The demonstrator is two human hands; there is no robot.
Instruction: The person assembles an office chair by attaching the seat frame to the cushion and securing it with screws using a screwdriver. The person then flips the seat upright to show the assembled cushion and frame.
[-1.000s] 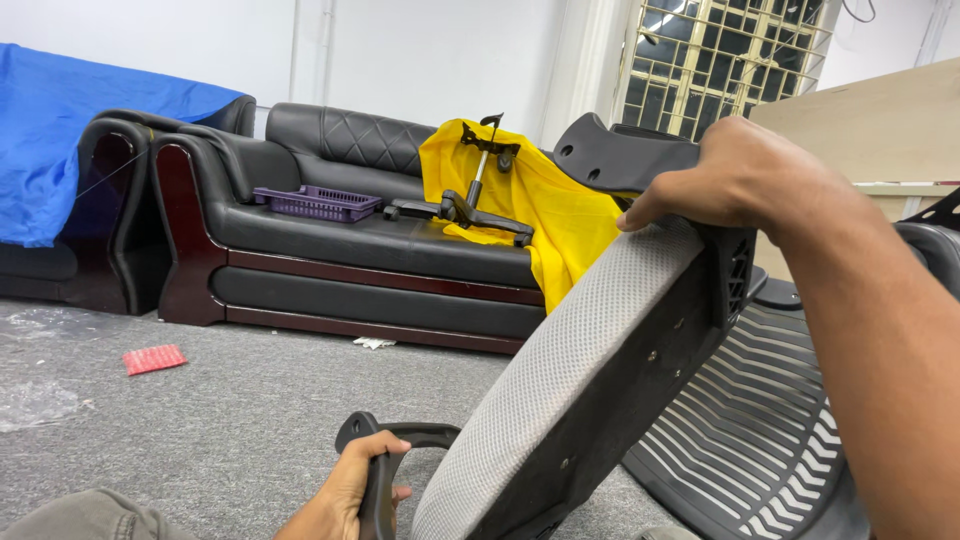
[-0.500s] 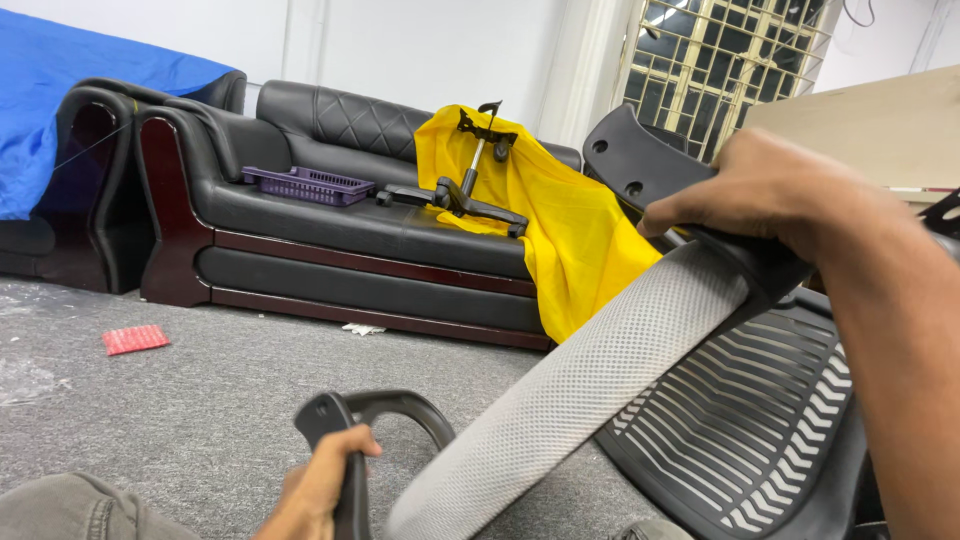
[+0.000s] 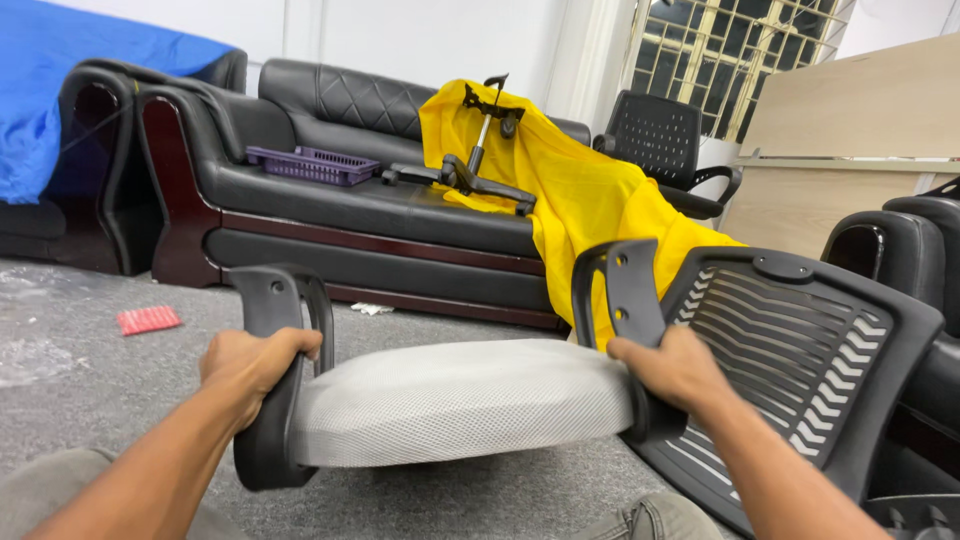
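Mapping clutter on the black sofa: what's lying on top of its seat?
On the black sofa: a purple plastic basket, a black chair base with gas lift, and a yellow cloth draped over its right end. The cushion under the cloth and the basket's contents cannot be seen.

Red flat packet (image 3: 148, 320) on carpet

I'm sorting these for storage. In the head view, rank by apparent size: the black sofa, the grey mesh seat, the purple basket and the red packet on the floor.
1. Black sofa
2. Grey mesh seat, though it is nearest the camera, which inflates it
3. Purple basket
4. Red packet
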